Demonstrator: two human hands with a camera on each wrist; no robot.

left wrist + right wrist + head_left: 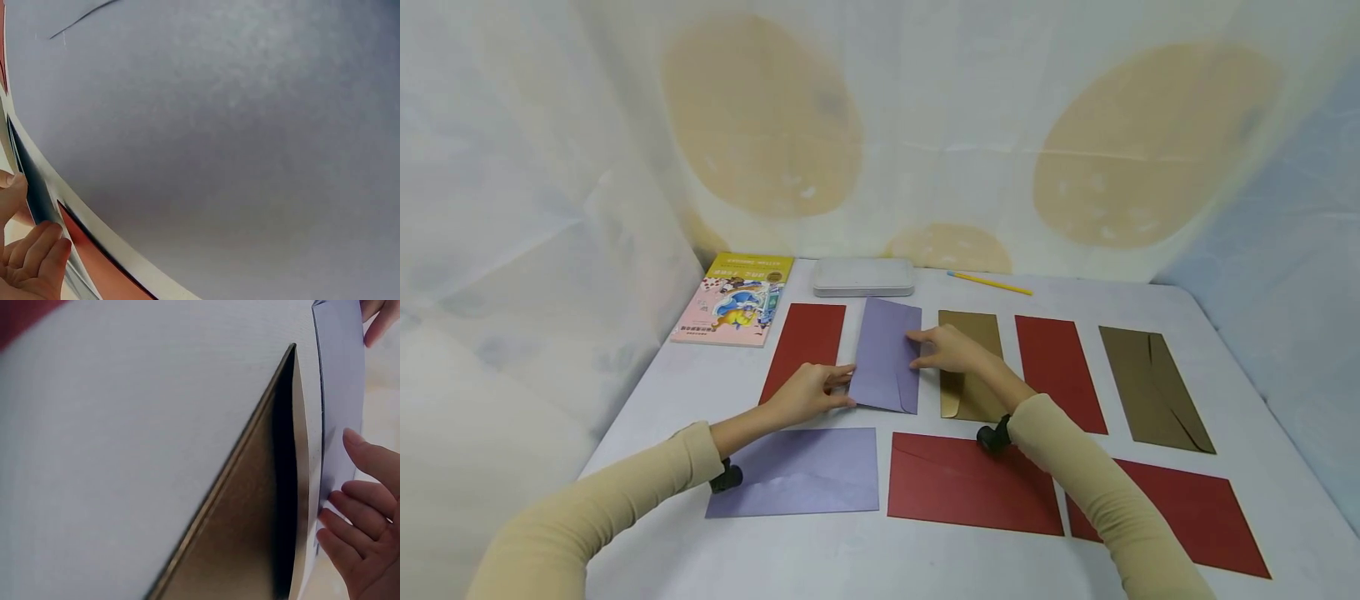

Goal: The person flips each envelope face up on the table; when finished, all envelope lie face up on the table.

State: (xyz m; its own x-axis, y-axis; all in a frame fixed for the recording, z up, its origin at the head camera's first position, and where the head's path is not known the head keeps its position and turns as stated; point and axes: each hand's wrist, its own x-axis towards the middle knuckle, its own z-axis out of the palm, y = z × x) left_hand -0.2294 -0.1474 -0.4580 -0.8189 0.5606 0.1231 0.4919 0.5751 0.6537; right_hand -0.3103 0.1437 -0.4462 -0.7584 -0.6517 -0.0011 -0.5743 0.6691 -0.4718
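A purple envelope (883,358) stands lengthwise in the middle of the head view, between the two hands. My left hand (805,396) grips its left edge near the lower corner, with thumb and fingers curled there. My right hand (951,348) holds its right edge higher up. In the right wrist view the right thumb (355,439) lies over the purple face while the other fingers bend at the edge. Left of the envelope lies a red envelope (805,342), partly behind the left hand. A gold envelope (973,396) sits under the right wrist, its flap raised in the right wrist view.
In front lie a second purple envelope (820,475) and red envelopes (962,492), set crosswise. To the right are another red envelope (1060,367) and a brown-gold one (1150,383). A picture book (733,300), a pale flat case (863,277) and a yellow pencil (992,283) line the back.
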